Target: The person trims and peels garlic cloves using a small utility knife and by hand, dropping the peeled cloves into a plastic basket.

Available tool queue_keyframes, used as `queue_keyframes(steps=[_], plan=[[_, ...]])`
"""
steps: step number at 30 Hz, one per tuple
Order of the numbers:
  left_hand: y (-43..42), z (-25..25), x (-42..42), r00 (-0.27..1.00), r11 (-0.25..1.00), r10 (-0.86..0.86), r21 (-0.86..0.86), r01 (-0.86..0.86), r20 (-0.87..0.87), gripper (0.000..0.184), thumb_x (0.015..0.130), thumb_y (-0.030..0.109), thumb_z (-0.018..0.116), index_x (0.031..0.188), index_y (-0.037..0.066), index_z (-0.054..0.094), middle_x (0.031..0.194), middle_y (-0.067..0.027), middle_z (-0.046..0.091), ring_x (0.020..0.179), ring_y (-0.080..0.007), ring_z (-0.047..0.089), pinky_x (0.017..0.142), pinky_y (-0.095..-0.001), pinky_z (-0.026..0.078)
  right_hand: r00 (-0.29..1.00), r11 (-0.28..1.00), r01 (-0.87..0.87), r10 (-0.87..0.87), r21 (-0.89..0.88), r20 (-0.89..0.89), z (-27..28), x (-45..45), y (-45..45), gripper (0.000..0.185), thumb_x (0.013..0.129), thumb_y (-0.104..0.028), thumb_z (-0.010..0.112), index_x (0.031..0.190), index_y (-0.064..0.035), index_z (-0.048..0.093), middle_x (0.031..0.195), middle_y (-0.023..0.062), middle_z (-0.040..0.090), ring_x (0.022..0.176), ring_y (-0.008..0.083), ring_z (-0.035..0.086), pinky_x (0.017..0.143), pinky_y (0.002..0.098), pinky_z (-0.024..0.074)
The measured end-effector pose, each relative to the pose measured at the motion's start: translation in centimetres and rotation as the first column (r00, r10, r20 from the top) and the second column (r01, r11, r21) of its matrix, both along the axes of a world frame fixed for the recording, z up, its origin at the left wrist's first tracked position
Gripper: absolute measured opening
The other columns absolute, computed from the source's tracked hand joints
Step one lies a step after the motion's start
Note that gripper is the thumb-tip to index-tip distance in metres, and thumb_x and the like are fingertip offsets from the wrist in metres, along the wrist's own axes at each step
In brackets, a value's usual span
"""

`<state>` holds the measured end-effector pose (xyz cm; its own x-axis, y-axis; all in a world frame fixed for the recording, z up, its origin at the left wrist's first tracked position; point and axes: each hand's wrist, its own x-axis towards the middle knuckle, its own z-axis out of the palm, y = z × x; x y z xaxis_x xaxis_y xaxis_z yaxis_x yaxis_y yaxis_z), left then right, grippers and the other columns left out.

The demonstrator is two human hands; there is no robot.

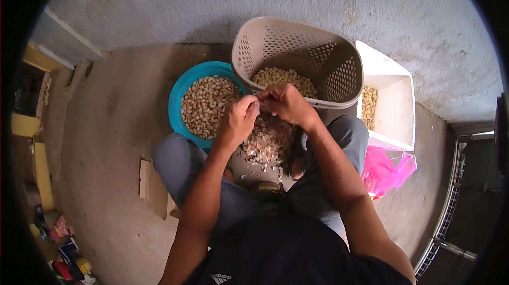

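Note:
My left hand [239, 119] and my right hand [289, 104] meet fingertip to fingertip before the front rim of a beige plastic basket [347, 54]. Both are closed in a pinch; whatever small thing sits between the fingers is too hidden to name. Peeled garlic cloves [286, 79] lie in the basket. To the left, a turquoise basin [176, 105] holds many unpeeled garlic cloves [208, 105]. Below my hands, a heap of garlic skins [266, 144] covers the floor between my feet.
A white foam box [395, 107] at the right has peeled cloves [369, 105] in it. Beside my right knee lies a bright pink net bag [387, 171]. Cardboard [157, 195] rests on the floor by my left leg. A grey wall [212, 3] stands behind the containers.

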<state>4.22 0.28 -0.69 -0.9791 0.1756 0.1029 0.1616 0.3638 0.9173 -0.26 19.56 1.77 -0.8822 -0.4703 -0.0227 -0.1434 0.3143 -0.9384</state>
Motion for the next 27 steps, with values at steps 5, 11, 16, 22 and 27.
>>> queue_keyframes(steps=[5, 11, 16, 22, 27], plan=[[0.2, -0.6, -0.1, 0.998, 0.999, -0.008, 0.035, 0.01, -0.068, 0.016, 0.101, 0.011, 0.057, 0.102, -0.003, 0.066, 0.077, -0.0204, 0.067, 0.069, -0.0296, 0.069, 0.065, -0.0399, 0.052, 0.992, 0.997, -0.024, 0.033, 0.073, -0.118, -1.3, -0.3, 0.3, 0.012, 0.092, -0.002, 0.069, 0.102, 0.0034, 0.072, 0.08, 0.0085, 0.072, 0.065, 0.012, 0.064, 0.06, 0.0295, 0.0512], [0.0, -1.2, -0.2, 0.999, 0.998, -0.015, 0.069, 0.012, 0.042, 0.014, 0.097, 0.009, 0.061, 0.098, -0.004, 0.067, 0.073, -0.0113, 0.066, 0.065, -0.0152, 0.063, 0.062, -0.0324, 0.05, 0.963, 0.992, -0.051, 0.08, 0.119, -0.258, -1.6, 0.0, 0.4, 0.013, 0.092, -0.001, 0.068, 0.103, 0.0037, 0.071, 0.082, 0.0098, 0.072, 0.07, 0.0138, 0.066, 0.065, 0.0311, 0.0532], [0.4, -0.6, -0.1, 0.983, 0.949, -0.012, 0.311, -0.047, 0.183, 0.01, 0.095, 0.005, 0.06, 0.092, -0.002, 0.066, 0.072, -0.0014, 0.062, 0.057, -0.0034, 0.05, 0.05, -0.0221, 0.039, 0.99, 0.998, -0.058, 0.062, -0.034, 0.126, 0.1, 0.7, 0.4, 0.014, 0.097, -0.003, 0.066, 0.108, 0.0038, 0.069, 0.078, 0.0061, 0.069, 0.063, 0.0089, 0.062, 0.056, 0.0266, 0.0502], [0.9, -0.3, -0.3, 0.938, 0.747, 0.004, 0.623, -0.232, 0.346, 0.009, 0.099, 0.009, 0.062, 0.099, 0.0, 0.065, 0.077, -0.0034, 0.063, 0.05, -0.0033, 0.047, 0.041, -0.0202, 0.032, 0.938, 0.89, 0.112, 0.053, -0.443, 0.343, -1.3, 0.1, -0.5, 0.019, 0.098, -0.003, 0.065, 0.116, 0.0032, 0.064, 0.079, 0.0059, 0.065, 0.063, 0.0108, 0.062, 0.051, 0.0259, 0.0508], [1.0, 0.3, -0.4, 0.959, 0.82, 0.092, 0.526, -0.226, 0.269, 0.015, 0.101, 0.015, 0.064, 0.105, 0.0, 0.066, 0.08, -0.0034, 0.064, 0.05, -0.0023, 0.046, 0.042, -0.0201, 0.033, 0.914, 0.814, 0.193, 0.055, -0.549, 0.403, -1.0, -0.2, -1.0, 0.023, 0.096, -0.004, 0.067, 0.118, 0.0014, 0.063, 0.081, 0.0054, 0.066, 0.062, 0.0101, 0.061, 0.05, 0.0251, 0.0505]])
